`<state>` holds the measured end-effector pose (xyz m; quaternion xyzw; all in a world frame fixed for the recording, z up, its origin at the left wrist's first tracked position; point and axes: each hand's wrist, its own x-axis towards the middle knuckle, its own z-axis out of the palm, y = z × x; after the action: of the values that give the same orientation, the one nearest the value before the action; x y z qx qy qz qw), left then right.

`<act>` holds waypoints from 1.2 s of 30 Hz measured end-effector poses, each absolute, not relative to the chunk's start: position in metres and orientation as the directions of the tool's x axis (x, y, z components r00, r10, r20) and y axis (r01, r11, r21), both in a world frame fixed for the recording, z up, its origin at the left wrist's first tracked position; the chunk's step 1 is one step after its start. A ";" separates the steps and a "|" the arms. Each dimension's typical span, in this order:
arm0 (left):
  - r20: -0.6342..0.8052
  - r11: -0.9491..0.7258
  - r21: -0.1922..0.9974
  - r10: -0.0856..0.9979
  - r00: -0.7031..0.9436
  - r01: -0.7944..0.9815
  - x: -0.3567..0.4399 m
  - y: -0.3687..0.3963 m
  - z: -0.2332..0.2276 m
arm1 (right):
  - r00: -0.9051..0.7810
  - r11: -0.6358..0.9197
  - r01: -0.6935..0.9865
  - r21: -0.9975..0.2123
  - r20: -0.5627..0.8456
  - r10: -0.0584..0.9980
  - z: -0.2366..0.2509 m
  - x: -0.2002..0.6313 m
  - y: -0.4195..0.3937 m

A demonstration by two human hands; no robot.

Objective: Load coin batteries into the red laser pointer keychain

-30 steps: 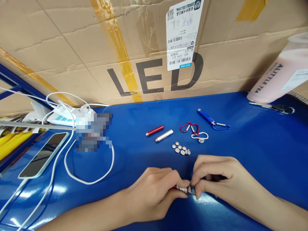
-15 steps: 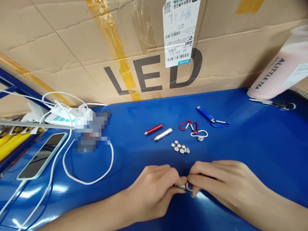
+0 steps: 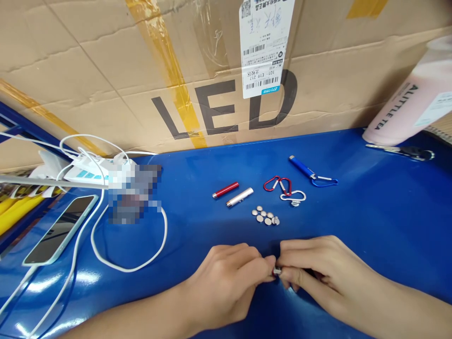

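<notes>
My left hand [image 3: 226,278] and my right hand [image 3: 314,268] meet fingertip to fingertip low over the blue table [image 3: 370,207]. Between them they pinch a small red and silver cylindrical piece [image 3: 277,270], of which only a silver tip shows. Just beyond the hands lies a cluster of several button cells [image 3: 265,216]. Farther back lie a red tube [image 3: 226,189], a silver tube [image 3: 239,197], a red carabiner [image 3: 277,184], a silver carabiner [image 3: 293,197] and a blue tube with a blue carabiner [image 3: 310,172].
A big cardboard box marked LED [image 3: 219,75] stands along the back. At the left are a phone [image 3: 58,230], a white cable loop [image 3: 134,263] and a power strip [image 3: 92,172]. A pink cup [image 3: 413,103] and scissors [image 3: 402,150] are at the right.
The red and silver piece showed more between my fingers earlier; now my fingertips have closed together and nearly cover it. The view shifted slightly downwards.
</notes>
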<state>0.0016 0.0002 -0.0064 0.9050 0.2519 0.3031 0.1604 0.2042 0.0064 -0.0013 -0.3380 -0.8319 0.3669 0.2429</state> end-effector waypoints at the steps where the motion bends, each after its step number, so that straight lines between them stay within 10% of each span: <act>1: 0.467 -0.815 0.458 0.560 0.684 0.355 0.001 0.000 -0.007 | -0.650 0.484 0.381 -0.787 0.144 0.746 -0.001 0.204 0.007; 9: 0.390 -0.699 0.637 0.655 0.647 0.324 0.003 0.001 -0.007 | -0.640 0.407 0.378 -0.831 0.083 0.764 0.001 0.204 0.009; 36: 0.470 -0.746 0.585 0.631 0.617 0.317 0.002 0.003 -0.006 | -0.667 0.455 0.345 -0.821 0.127 0.734 -0.003 0.209 0.014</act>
<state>0.0017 0.0026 -0.0057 0.8694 0.2728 0.3424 0.2293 0.2094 0.0141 -0.0030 -0.3295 -0.8184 0.4047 0.2406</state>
